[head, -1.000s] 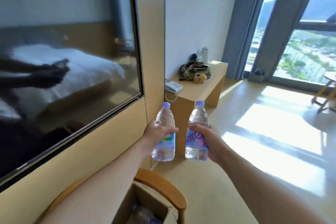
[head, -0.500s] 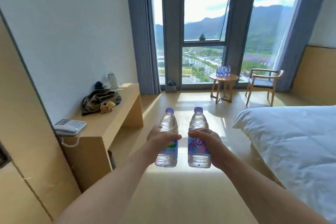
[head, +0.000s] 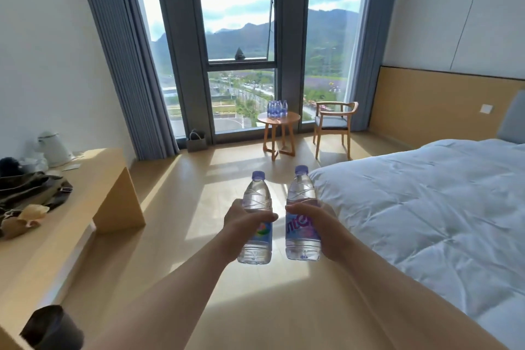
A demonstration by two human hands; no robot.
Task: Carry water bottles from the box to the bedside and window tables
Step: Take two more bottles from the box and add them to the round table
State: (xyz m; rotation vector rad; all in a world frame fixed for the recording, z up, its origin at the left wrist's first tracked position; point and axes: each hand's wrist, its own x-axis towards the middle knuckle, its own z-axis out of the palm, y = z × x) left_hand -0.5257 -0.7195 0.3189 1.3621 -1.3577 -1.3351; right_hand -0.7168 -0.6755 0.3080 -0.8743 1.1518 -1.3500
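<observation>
Both arms reach out in front of me over the floor. My left hand (head: 244, 221) grips a clear water bottle (head: 257, 199) with a purple cap, held upright. My right hand (head: 315, 221) grips a second upright bottle (head: 301, 196) with a purple label. The two bottles are side by side and a little apart. Far ahead by the window stands a small round wooden table (head: 289, 117) with several water bottles (head: 277, 108) on it. The box is out of view.
A white bed (head: 426, 207) fills the right side. A long wooden desk (head: 93, 179) along the left wall carries a kettle (head: 54, 148), a bag (head: 31, 187) and a dark cup (head: 52, 327). A wooden chair (head: 335, 122) stands beside the round table. A small bag (head: 196, 140) sits by the curtain.
My view has swung right from the wall mirror and box to the window, and I have moved forward along the desk. Both hands keep their bottles.
</observation>
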